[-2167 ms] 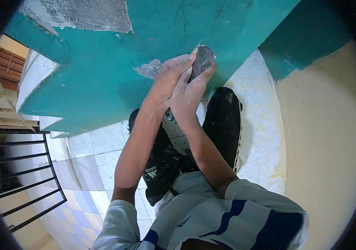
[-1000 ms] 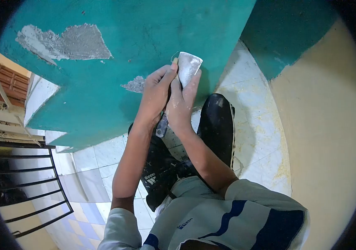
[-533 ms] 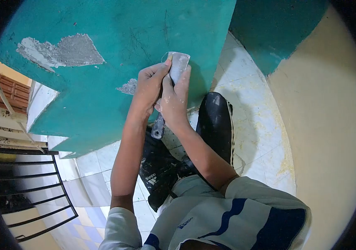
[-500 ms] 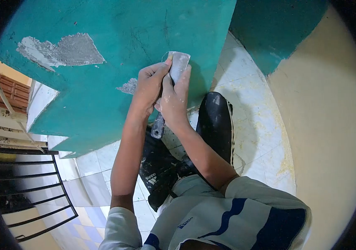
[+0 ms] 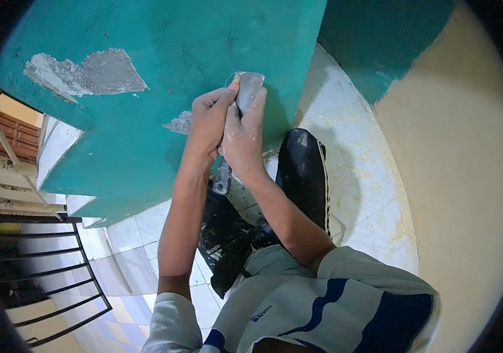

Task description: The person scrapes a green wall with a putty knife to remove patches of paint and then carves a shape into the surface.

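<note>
A putty knife with a dusty, pale metal blade and dark handle is held in front of a teal wall. My left hand is closed on it from the left, with thumb and fingertips at the blade's left edge. Wrapped round the tool, my right hand has a finger lying along the blade. The handle's end sticks out below both hands; its middle is hidden by them. White dust coats my fingers. To the left is a small bare grey patch, with a larger scraped patch beyond.
A black metal railing stands at the lower left, near the wall's stepped edge. White floor tiles with yellowish crumbs run beneath my legs. A cream wall with teal paint at its top curves along the right.
The putty knife and both hands have shifted slightly left in view, along with the wall edge. My grip looks the same.
</note>
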`<state>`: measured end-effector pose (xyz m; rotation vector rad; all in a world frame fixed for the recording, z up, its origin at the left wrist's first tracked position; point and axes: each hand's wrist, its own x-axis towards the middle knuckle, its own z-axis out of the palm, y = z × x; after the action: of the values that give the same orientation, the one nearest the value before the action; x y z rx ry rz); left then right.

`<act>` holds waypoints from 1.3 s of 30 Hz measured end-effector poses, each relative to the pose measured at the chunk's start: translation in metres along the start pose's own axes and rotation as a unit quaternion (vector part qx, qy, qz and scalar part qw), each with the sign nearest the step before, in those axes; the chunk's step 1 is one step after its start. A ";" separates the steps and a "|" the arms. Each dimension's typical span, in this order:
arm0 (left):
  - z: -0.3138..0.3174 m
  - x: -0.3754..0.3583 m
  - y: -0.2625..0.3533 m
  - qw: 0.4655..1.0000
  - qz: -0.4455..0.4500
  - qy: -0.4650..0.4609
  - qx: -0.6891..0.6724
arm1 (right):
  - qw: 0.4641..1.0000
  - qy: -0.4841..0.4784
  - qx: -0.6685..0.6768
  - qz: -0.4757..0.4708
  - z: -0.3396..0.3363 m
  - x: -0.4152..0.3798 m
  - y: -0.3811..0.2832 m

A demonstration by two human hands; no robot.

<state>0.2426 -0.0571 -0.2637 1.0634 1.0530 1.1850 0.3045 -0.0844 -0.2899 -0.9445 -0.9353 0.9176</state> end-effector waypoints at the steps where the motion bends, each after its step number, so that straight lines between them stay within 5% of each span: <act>1: 0.002 -0.001 0.001 1.000 0.000 0.002 -0.011 | 1.000 -0.001 -0.017 -0.006 -0.001 0.001 0.001; 28: -0.007 -0.010 -0.010 0.992 -0.035 -0.054 -0.112 | 0.990 -0.005 -0.109 -0.091 0.007 -0.014 0.023; 34: -0.011 -0.010 -0.018 0.989 -0.024 -0.073 -0.129 | 0.988 -0.054 -0.144 -0.032 0.000 -0.012 0.024; 39: -0.019 -0.009 -0.036 0.987 0.008 -0.081 -0.138 | 0.970 -0.032 -0.220 -0.095 -0.003 -0.012 0.032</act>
<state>0.2294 -0.0674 -0.3023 0.9347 0.7312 1.1955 0.2966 -0.0869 -0.3234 -1.1773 -1.2938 0.5887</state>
